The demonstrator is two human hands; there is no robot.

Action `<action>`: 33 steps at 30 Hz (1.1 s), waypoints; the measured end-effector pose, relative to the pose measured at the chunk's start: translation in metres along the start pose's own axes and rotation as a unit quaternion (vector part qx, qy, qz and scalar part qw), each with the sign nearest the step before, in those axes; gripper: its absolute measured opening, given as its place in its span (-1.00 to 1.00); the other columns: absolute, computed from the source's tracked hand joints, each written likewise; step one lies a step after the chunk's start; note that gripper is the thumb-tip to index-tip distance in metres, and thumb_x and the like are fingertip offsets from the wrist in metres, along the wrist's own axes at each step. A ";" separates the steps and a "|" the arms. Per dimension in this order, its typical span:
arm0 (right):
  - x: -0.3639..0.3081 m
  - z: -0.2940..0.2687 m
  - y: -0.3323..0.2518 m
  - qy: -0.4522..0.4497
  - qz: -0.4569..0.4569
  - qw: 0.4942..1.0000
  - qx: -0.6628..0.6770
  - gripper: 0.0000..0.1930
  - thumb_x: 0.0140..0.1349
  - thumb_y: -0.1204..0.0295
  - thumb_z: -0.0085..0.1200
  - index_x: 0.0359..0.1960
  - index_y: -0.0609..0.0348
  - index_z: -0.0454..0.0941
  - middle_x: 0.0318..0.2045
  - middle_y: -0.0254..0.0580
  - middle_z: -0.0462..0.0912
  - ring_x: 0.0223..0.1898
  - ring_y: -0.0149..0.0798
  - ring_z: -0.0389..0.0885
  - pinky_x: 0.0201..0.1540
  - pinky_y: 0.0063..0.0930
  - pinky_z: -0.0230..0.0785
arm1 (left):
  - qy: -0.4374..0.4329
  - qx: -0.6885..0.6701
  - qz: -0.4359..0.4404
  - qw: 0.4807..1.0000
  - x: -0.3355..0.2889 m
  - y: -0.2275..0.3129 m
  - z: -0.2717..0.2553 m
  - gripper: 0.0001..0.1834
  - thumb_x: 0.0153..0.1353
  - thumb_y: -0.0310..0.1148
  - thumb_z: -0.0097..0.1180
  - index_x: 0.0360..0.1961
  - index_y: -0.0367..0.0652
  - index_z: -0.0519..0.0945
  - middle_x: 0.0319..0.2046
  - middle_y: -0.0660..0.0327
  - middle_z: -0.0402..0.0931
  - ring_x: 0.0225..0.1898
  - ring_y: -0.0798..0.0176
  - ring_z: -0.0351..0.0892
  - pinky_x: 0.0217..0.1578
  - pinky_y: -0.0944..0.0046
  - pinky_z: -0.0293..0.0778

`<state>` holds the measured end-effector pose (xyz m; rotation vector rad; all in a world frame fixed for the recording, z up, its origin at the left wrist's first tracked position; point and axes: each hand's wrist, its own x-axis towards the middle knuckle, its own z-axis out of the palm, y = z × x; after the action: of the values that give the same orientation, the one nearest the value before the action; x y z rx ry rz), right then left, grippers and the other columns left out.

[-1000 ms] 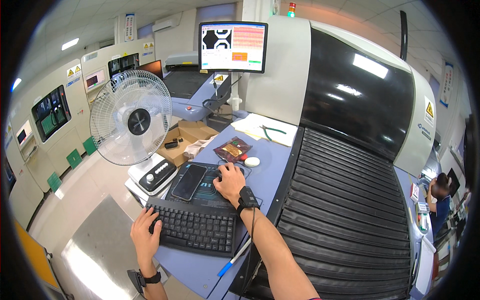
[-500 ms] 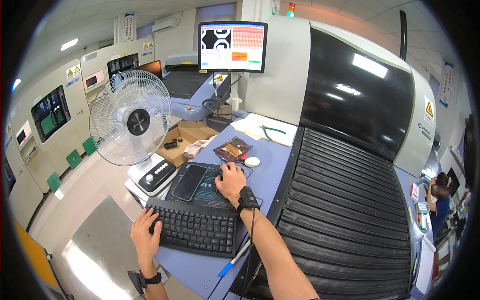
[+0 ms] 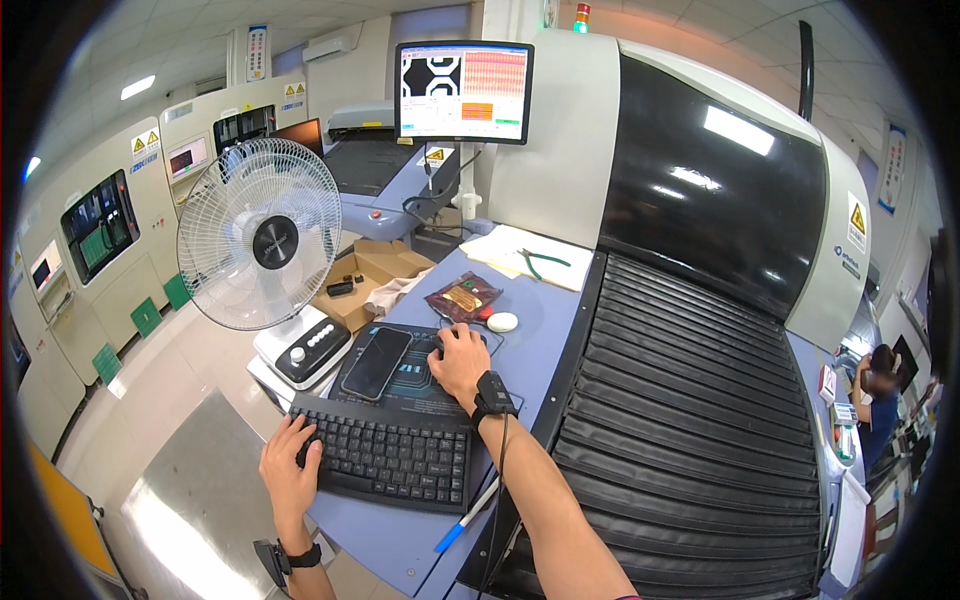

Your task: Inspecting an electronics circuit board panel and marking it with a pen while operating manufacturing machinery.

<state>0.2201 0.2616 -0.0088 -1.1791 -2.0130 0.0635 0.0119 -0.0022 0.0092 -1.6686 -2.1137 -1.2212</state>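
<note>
The left hand (image 3: 290,470), relaxed and gripping nothing, rests its fingers on the left end of the black plastic keyboard (image 3: 390,458) with small raised keys; a light touch should avoid stray presses. Beyond it, a glossy black rectangular phone (image 3: 377,363) lies on a thin black patterned mat (image 3: 425,378). The right hand (image 3: 461,365) curls over a dark mouse (image 3: 437,352), mostly hidden; a loose wrist should steady fine control. Rightward, the smooth blue surface (image 3: 545,340) meets a ridged black bellows cover (image 3: 690,430).
</note>
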 end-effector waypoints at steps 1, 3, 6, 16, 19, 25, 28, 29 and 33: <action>0.000 0.000 0.000 0.002 -0.002 1.000 0.001 -0.66 0.11 0.34 0.17 -0.07 0.19 0.62 0.02 0.01 0.55 0.05 0.11 0.52 0.14 -0.10 0.42 | 0.000 -0.001 0.000 1.000 0.001 0.001 0.000 -0.67 0.26 -0.21 0.14 -0.11 -0.20 0.72 0.09 0.03 0.63 0.28 -0.09 0.46 0.27 -0.06 0.29; 0.000 -0.001 0.001 0.001 -0.002 1.000 0.001 -0.66 0.11 0.34 0.17 -0.08 0.20 0.62 0.02 0.01 0.55 0.05 0.11 0.52 0.13 -0.10 0.42 | -0.001 0.002 -0.001 1.000 0.000 0.002 0.000 -0.67 0.26 -0.21 0.14 -0.11 -0.21 0.72 0.09 0.03 0.63 0.28 -0.09 0.46 0.27 -0.06 0.29; 0.000 0.000 -0.001 -0.001 -0.003 1.000 0.004 -0.66 0.10 0.34 0.17 -0.08 0.20 0.62 0.01 0.02 0.55 0.04 0.11 0.53 0.13 -0.10 0.42 | -0.001 0.007 -0.005 1.000 -0.001 0.000 -0.001 -0.67 0.25 -0.21 0.14 -0.11 -0.21 0.72 0.09 0.03 0.63 0.28 -0.09 0.46 0.27 -0.06 0.29; 0.000 0.008 0.004 0.051 -0.031 0.998 0.027 -0.67 0.06 0.38 0.16 -0.12 0.22 0.60 -0.02 0.04 0.54 -0.01 0.12 0.54 0.07 -0.06 0.44 | 0.012 -0.002 0.006 1.000 -0.002 -0.003 0.003 -0.71 0.23 -0.25 0.18 -0.11 -0.17 0.72 0.08 0.07 0.64 0.26 -0.07 0.47 0.24 -0.04 0.29; 0.000 0.007 0.004 0.044 -0.041 0.998 0.027 -0.67 0.07 0.38 0.15 -0.11 0.21 0.59 -0.01 0.05 0.54 0.01 0.12 0.54 0.09 -0.06 0.44 | 0.009 -0.003 0.002 1.000 -0.001 -0.002 0.002 -0.70 0.24 -0.24 0.17 -0.11 -0.18 0.72 0.08 0.07 0.63 0.27 -0.07 0.46 0.25 -0.04 0.28; 0.000 0.006 0.005 0.018 -0.032 0.999 0.009 -0.64 0.12 0.35 0.19 -0.04 0.18 0.60 0.01 0.01 0.54 0.04 0.10 0.53 0.12 -0.09 0.42 | 0.002 0.003 -0.003 1.000 -0.001 0.002 -0.001 -0.67 0.27 -0.21 0.14 -0.10 -0.20 0.72 0.10 0.04 0.63 0.28 -0.08 0.46 0.26 -0.04 0.29; 0.000 0.005 0.003 0.003 -0.019 1.000 0.011 -0.64 0.12 0.35 0.19 -0.05 0.18 0.60 0.00 0.00 0.55 0.04 0.10 0.53 0.12 -0.10 0.42 | 0.004 0.005 0.002 1.000 -0.001 0.000 0.001 -0.68 0.27 -0.21 0.13 -0.10 -0.19 0.72 0.10 0.04 0.62 0.28 -0.08 0.45 0.26 -0.04 0.29; 0.000 0.006 0.004 0.004 -0.018 1.000 0.010 -0.64 0.12 0.35 0.19 -0.05 0.18 0.60 0.00 0.00 0.55 0.04 0.10 0.53 0.12 -0.10 0.42 | 0.003 0.004 0.003 1.000 -0.001 0.000 0.002 -0.68 0.27 -0.21 0.13 -0.10 -0.19 0.72 0.10 0.04 0.62 0.28 -0.08 0.45 0.26 -0.04 0.29; 0.001 0.003 0.000 0.007 -0.022 1.000 0.009 -0.65 0.11 0.35 0.19 -0.06 0.18 0.61 -0.01 -0.01 0.55 0.03 0.09 0.54 0.11 -0.10 0.43 | 0.011 -0.007 0.003 1.000 -0.002 -0.001 -0.001 -0.71 0.24 -0.26 0.17 -0.12 -0.19 0.72 0.08 0.06 0.63 0.27 -0.08 0.46 0.24 -0.03 0.29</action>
<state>0.2179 0.2635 -0.0099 -1.1214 -2.0213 0.0509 0.0115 -0.0038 0.0083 -1.6594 -2.0907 -1.2488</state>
